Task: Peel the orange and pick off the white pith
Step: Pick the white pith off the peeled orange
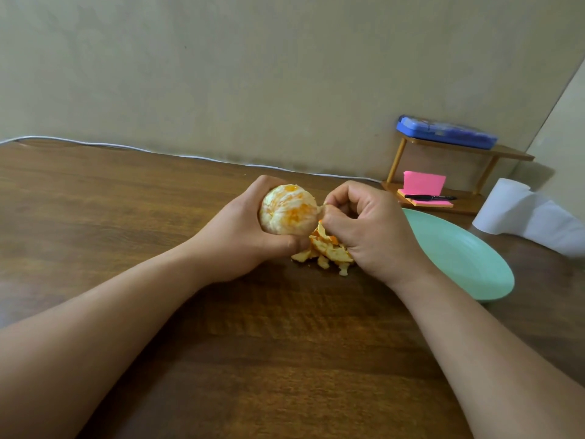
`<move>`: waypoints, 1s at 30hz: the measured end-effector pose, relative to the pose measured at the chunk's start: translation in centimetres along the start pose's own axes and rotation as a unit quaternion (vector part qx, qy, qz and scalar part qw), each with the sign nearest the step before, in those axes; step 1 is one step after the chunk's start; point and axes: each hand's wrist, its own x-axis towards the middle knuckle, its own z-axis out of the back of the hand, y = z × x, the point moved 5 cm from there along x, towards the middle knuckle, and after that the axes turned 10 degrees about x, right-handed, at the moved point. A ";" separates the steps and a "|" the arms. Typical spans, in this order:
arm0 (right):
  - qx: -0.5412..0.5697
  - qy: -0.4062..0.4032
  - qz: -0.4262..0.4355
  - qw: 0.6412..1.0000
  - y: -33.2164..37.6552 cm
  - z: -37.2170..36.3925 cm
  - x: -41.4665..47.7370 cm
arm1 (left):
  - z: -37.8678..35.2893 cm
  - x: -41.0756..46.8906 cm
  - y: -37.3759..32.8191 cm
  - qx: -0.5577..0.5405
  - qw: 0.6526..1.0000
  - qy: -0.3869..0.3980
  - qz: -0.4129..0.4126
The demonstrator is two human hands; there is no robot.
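My left hand (240,236) grips a peeled orange (288,209) above the wooden table, fingers curled behind it and thumb under it. The fruit is pale with white pith and patches of bare orange flesh. My right hand (367,226) is beside the orange on its right, thumb and forefinger pinching a thin strip of pith (322,206) that still touches the fruit. Below and between the hands a pile of torn peel pieces (329,251) lies on the table, partly hidden by my right hand.
A mint green plate (465,258) lies right of my right hand. A paper towel roll (519,210) lies at the far right. A small wooden shelf (456,172) holds pink sticky notes, a black pen and a blue box. A white cable (158,152) runs along the wall.
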 end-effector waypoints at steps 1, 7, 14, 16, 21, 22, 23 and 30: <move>0.005 -0.001 -0.001 1.000 0.0 0.1 0.0 | 0.0 0.0 0.0 -0.013 1.000 0.005 0.001; 0.024 0.004 0.002 1.000 0.0 0.1 0.0 | -0.2 0.0 0.5 -0.124 0.990 0.067 0.022; 0.047 -0.005 0.000 0.999 -0.1 0.5 0.1 | -0.5 0.3 1.5 -0.265 0.955 0.124 0.044; 0.049 -0.007 -0.002 0.999 -0.2 0.6 0.1 | -0.5 0.3 1.6 -0.287 0.948 0.132 0.049; 0.047 -0.009 -0.006 0.999 -0.6 0.9 0.1 | -0.4 0.2 1.5 -0.312 0.937 0.144 0.059; 0.044 -0.009 -0.007 0.999 -0.7 0.9 0.2 | -0.3 0.2 1.5 -0.314 0.937 0.143 0.063; 0.040 -0.010 -0.007 0.999 -0.8 1.0 0.2 | -0.1 0.2 1.5 -0.316 0.936 0.142 0.066; -0.100 0.013 -0.012 0.995 -1.6 1.2 0.5 | 0.2 -0.1 1.5 -0.306 0.938 0.148 0.076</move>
